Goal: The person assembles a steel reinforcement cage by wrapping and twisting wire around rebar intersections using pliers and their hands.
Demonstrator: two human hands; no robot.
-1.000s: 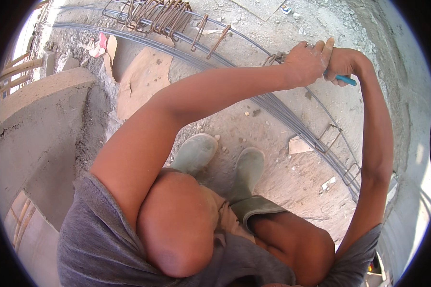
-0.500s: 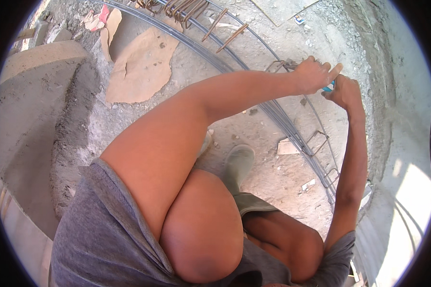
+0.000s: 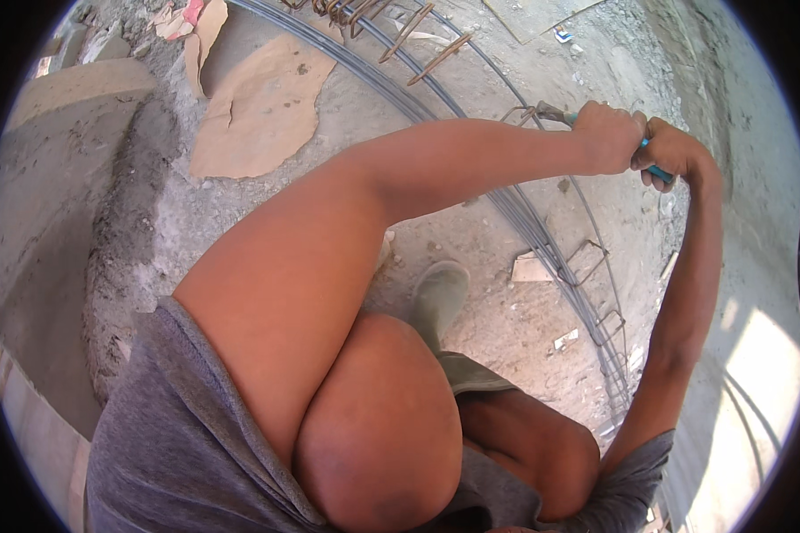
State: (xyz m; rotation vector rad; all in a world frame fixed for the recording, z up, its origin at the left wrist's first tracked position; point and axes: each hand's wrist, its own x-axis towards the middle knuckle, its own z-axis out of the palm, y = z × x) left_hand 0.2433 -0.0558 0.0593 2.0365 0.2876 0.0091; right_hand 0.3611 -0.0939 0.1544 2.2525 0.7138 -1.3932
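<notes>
Both my hands are closed around a pair of teal-handled pincers, out at the upper right at arm's length. My left hand wraps the part nearer the dark metal head. Pressed beside it, my right hand grips the handle end. The tool's head lies at a bent steel stirrup on the rebar bundle. My fingers cover most of the tool, so whether its jaws touch the steel cannot be made out.
Rusty stirrups are bunched on the bars at the top. Torn brown paper lies on the dusty ground. A rubber boot stands below the bars. A concrete wall curves along the right.
My hands have moved right and come together. The right hand has closed further around the tool handle, and more of the tool's head shows beyond my left hand.
</notes>
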